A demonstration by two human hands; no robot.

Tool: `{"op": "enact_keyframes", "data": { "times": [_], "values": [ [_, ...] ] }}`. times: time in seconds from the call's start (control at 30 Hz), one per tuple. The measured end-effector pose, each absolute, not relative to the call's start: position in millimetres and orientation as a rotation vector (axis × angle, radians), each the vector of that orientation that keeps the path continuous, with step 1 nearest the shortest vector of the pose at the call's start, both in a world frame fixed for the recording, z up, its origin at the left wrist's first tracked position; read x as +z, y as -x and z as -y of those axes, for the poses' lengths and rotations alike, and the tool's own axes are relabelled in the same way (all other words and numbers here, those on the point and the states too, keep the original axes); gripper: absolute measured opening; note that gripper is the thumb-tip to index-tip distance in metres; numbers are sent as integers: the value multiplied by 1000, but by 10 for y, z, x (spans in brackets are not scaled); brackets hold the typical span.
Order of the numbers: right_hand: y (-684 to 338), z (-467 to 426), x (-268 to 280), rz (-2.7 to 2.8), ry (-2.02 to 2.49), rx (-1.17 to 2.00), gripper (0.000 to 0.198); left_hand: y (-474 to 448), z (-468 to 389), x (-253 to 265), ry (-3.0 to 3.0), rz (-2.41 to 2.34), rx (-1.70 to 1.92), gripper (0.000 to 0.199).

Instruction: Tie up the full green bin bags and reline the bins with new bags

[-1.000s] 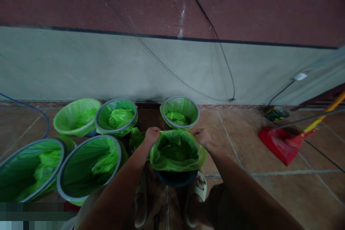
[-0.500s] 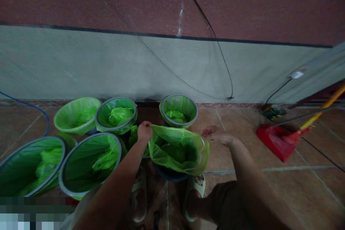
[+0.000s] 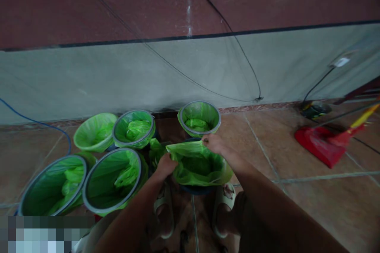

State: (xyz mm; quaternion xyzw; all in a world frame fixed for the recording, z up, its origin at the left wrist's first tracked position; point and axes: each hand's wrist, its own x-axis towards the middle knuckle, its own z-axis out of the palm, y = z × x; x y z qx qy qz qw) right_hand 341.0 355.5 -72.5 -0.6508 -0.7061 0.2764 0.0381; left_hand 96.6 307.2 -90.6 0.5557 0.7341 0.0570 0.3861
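Observation:
A translucent green bin liner (image 3: 196, 178) hangs over a dark blue bin (image 3: 197, 190) standing between my feet. At its left edge, my left hand (image 3: 166, 165) is closed on the plastic. My right hand (image 3: 213, 143) pinches the far edge of the same liner, right of its middle. The liner's mouth is spread between the two hands and droops over the bin's near side, hiding most of the rim. More green plastic lies bunched inside.
Several lined bins with grey rims, such as this one (image 3: 89, 201), stand at the left. Another lined bin (image 3: 218, 116) is near the wall. A red dustpan (image 3: 319, 148) with a yellow handle lies at the right. Cables (image 3: 252, 69) hang down the wall.
My right hand has moved left from the liner's right side to its far edge and now pinches it. My left hand has come down and nearer along the left edge.

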Motion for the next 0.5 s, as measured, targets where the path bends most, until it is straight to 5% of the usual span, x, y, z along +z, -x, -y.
{"op": "enact_keyframes", "data": {
  "times": [0.07,0.5],
  "values": [
    [-3401,-3566,-661,2186,1990,839,22,-985,-3091,-846,-1527,-1818,84,13],
    [-3934,-3404,-115,1307,1915,1209,19,-937,-3449,-498,-1474,-2027,720,27]
  ]
}}
